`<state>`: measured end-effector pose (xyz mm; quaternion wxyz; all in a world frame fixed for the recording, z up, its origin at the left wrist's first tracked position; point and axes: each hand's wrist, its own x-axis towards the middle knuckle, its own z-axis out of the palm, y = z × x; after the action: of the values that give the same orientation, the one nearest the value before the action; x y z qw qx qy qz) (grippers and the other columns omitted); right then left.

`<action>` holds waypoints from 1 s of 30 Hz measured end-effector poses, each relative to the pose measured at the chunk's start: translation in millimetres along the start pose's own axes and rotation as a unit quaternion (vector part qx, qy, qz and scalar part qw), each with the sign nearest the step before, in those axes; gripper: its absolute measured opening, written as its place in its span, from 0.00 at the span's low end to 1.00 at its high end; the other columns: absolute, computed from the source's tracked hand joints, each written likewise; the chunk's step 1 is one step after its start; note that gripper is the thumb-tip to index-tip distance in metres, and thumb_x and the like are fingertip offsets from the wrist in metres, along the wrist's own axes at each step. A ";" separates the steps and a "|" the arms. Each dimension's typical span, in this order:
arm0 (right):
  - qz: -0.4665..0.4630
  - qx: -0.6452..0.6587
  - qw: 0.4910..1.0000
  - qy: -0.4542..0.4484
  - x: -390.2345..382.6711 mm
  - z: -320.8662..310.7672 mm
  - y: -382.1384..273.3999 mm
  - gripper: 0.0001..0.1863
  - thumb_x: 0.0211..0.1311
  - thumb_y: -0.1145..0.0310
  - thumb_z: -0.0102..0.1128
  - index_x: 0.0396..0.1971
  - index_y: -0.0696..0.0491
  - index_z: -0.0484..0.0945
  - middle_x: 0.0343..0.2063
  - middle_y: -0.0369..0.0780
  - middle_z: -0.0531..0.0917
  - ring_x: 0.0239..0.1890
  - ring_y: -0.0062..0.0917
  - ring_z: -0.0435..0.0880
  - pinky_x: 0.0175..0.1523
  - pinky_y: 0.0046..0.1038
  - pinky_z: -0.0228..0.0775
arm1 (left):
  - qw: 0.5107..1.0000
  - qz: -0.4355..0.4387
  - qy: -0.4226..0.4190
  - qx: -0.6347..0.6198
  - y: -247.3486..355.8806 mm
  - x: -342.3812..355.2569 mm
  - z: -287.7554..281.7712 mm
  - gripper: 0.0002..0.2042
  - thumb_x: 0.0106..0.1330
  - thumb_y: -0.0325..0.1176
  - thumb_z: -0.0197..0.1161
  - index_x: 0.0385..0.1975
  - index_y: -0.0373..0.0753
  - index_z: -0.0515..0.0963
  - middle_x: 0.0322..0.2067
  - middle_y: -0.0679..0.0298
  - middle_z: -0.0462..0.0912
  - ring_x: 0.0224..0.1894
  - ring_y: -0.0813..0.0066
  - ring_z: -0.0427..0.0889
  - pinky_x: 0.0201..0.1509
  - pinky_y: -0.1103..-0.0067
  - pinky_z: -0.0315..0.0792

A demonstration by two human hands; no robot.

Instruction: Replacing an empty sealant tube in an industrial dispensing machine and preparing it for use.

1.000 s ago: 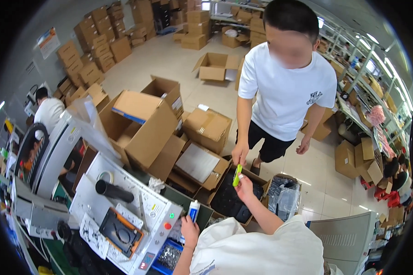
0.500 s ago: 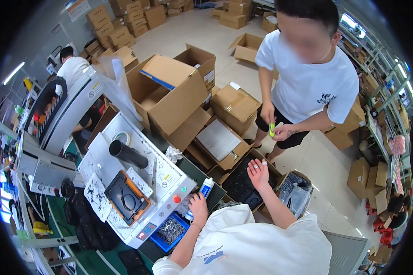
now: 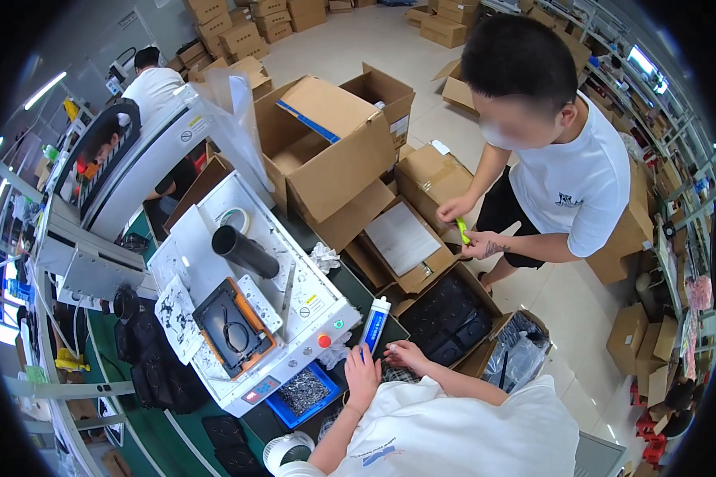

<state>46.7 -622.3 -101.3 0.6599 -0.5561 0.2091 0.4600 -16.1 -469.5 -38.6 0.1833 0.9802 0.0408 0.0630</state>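
My left hand [image 3: 363,380] is closed around the lower end of a blue and white tube [image 3: 375,319] with a white cap, tilted beside the corner of a white machine; its fingers partly cover the tube. Just right of it, my right hand [image 3: 408,358] has loosely curved fingers that hold nothing I can see. White wraps show at its fingertips. On the machine's bed [image 3: 184,238] lies an orange-edged fixture [image 3: 270,343] holding a black moulded part [image 3: 229,327]. A blue tray [image 3: 324,389] of small metal pieces sits below the machine's front panel.
A black cylinder [image 3: 245,251] and a tape roll [image 3: 235,219] are on the machine. Open cartons [image 3: 334,171] stand beyond it; a box with black parts [image 3: 445,314] is right of my hands. A co-worker [image 3: 565,175] stands opposite, holding a yellow-green object [image 3: 462,230].
My right hand has come down and left, from above the box of black parts to beside my left hand. The tube shows more fully. The view has shifted, and the co-worker's head is lowered.
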 end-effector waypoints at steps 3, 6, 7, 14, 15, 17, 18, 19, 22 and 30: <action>-0.053 -0.027 0.998 0.037 0.4 11.1 8.2 0.17 0.68 0.58 0.53 0.48 0.54 0.74 0.40 0.39 0.82 0.39 0.21 0.82 0.44 0.22 0.74 | 0.986 0.038 0.006 -0.164 -11.7 -26.2 -10.2 0.17 0.60 0.31 0.60 0.47 0.33 0.72 0.38 0.50 0.75 0.37 0.53 0.78 0.38 0.67 0.74; -0.110 0.020 0.983 0.143 -3.3 25.8 17.9 0.16 0.66 0.58 0.55 0.46 0.53 0.75 0.38 0.39 0.82 0.39 0.21 0.82 0.44 0.23 0.73 | 0.967 0.107 -0.050 -0.227 -25.2 -56.2 -16.5 0.11 0.61 0.30 0.60 0.41 0.36 0.74 0.34 0.56 0.77 0.31 0.57 0.79 0.32 0.68 0.75; -0.113 0.016 0.983 0.146 -1.9 27.1 24.9 0.16 0.66 0.58 0.55 0.46 0.53 0.75 0.38 0.39 0.82 0.39 0.21 0.82 0.44 0.23 0.73 | 0.953 0.146 -0.114 -0.241 -30.3 -68.2 -17.4 0.09 0.61 0.31 0.60 0.40 0.37 0.75 0.34 0.58 0.77 0.31 0.58 0.80 0.31 0.68 0.75; -0.184 0.012 0.926 0.331 21.7 28.0 88.7 0.14 0.67 0.60 0.52 0.26 0.55 0.74 0.20 0.36 0.79 0.19 0.19 0.74 0.27 0.26 0.69 | 0.920 -0.038 -0.354 -0.164 -59.3 -165.2 73.3 0.13 0.61 0.32 0.55 0.44 0.38 0.75 0.44 0.53 0.79 0.42 0.53 0.81 0.42 0.64 0.77; -0.164 -0.094 0.924 0.333 33.9 10.2 113.6 0.15 0.64 0.61 0.53 0.26 0.57 0.76 0.21 0.39 0.81 0.21 0.22 0.77 0.29 0.27 0.70 | 0.894 -0.085 -0.421 -0.130 -62.7 -173.9 92.1 0.15 0.60 0.31 0.55 0.47 0.39 0.75 0.47 0.52 0.78 0.45 0.52 0.81 0.46 0.63 0.77; -0.140 -0.366 0.868 0.304 36.3 0.5 143.7 0.17 0.56 0.56 0.59 0.32 0.57 0.82 0.29 0.48 0.84 0.33 0.37 0.84 0.40 0.37 0.74 | 0.847 -0.140 -0.498 -0.125 -75.2 -186.4 117.9 0.18 0.59 0.32 0.56 0.51 0.41 0.74 0.52 0.51 0.75 0.54 0.50 0.76 0.55 0.61 0.73; -0.214 -0.456 0.835 0.221 43.0 -9.6 159.3 0.18 0.53 0.55 0.60 0.33 0.55 0.82 0.29 0.49 0.84 0.35 0.41 0.83 0.44 0.39 0.75 | 0.823 -0.170 -0.525 -0.131 -84.8 -198.4 139.3 0.19 0.59 0.32 0.56 0.52 0.41 0.74 0.55 0.51 0.73 0.57 0.50 0.74 0.58 0.60 0.70; -0.185 -0.514 0.827 0.131 41.3 -14.3 161.4 0.19 0.52 0.56 0.61 0.38 0.55 0.80 0.32 0.47 0.82 0.39 0.42 0.81 0.48 0.37 0.73 | 0.799 -0.196 -0.552 -0.134 -90.8 -196.5 157.9 0.20 0.59 0.33 0.56 0.54 0.41 0.73 0.57 0.50 0.72 0.60 0.50 0.71 0.60 0.60 0.68; -0.204 -0.663 0.712 0.106 41.2 -6.8 166.7 0.19 0.53 0.55 0.61 0.40 0.53 0.78 0.36 0.48 0.80 0.44 0.41 0.80 0.49 0.38 0.72 | 0.784 -0.192 -0.571 -0.151 -121.2 -222.3 236.7 0.21 0.63 0.36 0.51 0.56 0.40 0.72 0.59 0.49 0.70 0.60 0.51 0.71 0.60 0.62 0.68; -0.281 -0.679 0.678 0.018 118.4 -18.9 154.4 0.23 0.53 0.57 0.62 0.46 0.54 0.75 0.44 0.49 0.78 0.48 0.46 0.76 0.56 0.41 0.66 | 0.907 -0.179 -0.267 -0.271 -148.0 -184.3 268.8 0.20 0.60 0.36 0.52 0.50 0.34 0.73 0.53 0.43 0.73 0.56 0.46 0.72 0.61 0.64 0.65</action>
<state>-20.5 -601.9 -283.7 0.1952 -0.8921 -0.3149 0.2586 -169.4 -446.1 -361.2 0.4542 0.8491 0.1464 -0.2266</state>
